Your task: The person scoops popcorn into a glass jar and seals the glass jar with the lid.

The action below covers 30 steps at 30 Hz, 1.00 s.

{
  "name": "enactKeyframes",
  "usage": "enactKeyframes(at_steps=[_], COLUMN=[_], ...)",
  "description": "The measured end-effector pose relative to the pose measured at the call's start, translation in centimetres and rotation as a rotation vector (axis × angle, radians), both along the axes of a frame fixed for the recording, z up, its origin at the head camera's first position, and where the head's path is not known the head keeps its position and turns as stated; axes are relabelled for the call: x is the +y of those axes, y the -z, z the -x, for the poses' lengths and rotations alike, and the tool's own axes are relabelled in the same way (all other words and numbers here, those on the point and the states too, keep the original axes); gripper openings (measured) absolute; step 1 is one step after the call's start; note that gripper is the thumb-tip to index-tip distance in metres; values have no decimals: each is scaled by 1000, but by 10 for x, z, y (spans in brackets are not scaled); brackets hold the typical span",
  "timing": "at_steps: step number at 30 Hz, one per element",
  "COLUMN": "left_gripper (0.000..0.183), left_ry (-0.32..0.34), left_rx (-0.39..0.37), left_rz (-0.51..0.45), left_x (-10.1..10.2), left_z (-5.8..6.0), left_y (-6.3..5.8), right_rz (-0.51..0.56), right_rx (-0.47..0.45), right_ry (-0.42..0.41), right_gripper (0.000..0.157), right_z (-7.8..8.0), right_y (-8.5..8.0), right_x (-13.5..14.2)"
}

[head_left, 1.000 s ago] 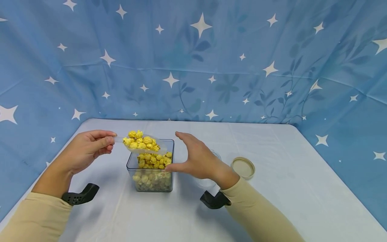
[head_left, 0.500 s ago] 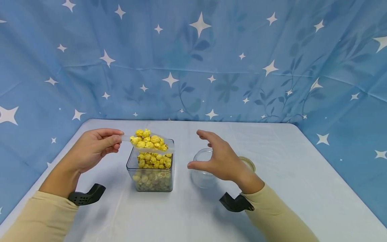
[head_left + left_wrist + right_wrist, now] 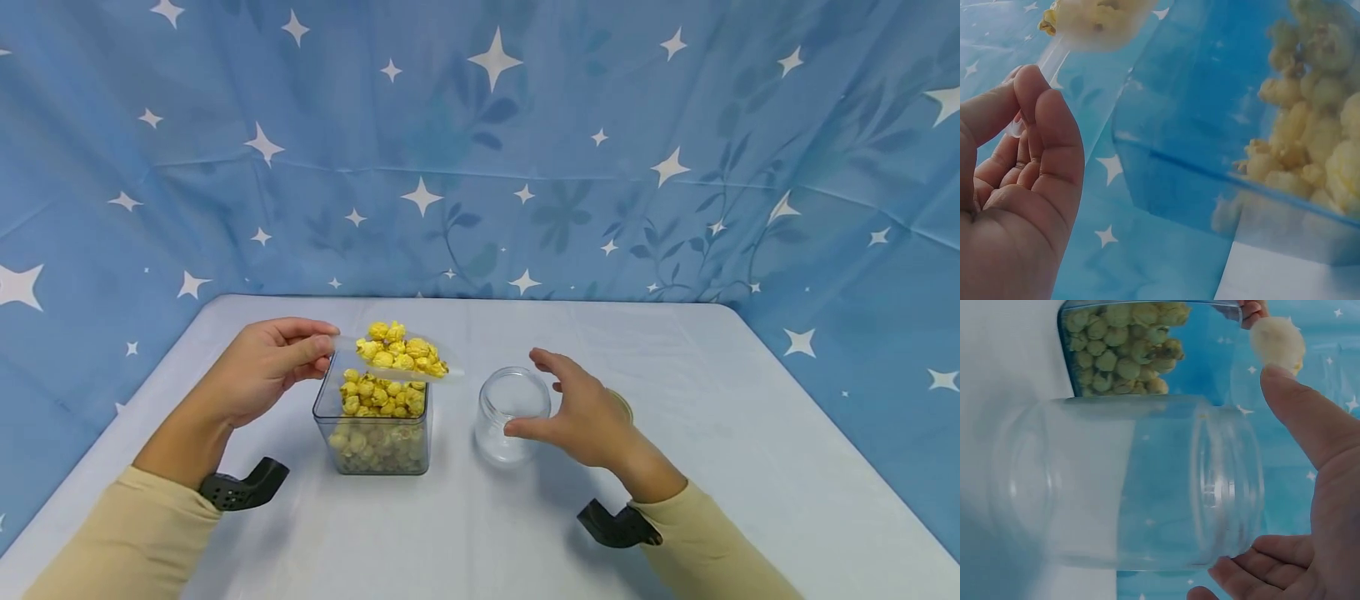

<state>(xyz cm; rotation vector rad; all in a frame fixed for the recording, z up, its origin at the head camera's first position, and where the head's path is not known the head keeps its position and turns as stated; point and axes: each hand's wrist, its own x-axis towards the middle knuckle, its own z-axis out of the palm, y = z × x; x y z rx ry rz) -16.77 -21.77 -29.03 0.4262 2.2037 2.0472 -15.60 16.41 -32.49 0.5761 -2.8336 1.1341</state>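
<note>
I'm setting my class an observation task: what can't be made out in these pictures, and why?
Head: most of the lid, hidden behind the right hand.
Left wrist: part of the scoop, cut off by the top edge.
Right wrist: most of the left hand, past the top edge.

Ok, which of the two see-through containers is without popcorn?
The round jar beside the right hand: nothing shows inside it, whereas the square container holds popcorn.
</note>
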Motion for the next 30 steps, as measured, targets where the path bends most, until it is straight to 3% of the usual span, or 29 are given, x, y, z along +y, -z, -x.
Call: enactKeyframes(at_steps=[6,14,30], left_gripper=[27,39,34], left_ry=[1,0,22], left_rx=[-4,-18,-43], left_rz=[67,147,238], left_x=[12,29,55], left_z=[1,3,11], left_y=[-3,-7,-16], right_rz=[20,32,20], right_rx=[-94,-95,-112], right_ry=[21,48,79], right_gripper=[103,101,100], right_z=[1,3,3], right_y=[15,24,25], right_x=[0,-1,-4])
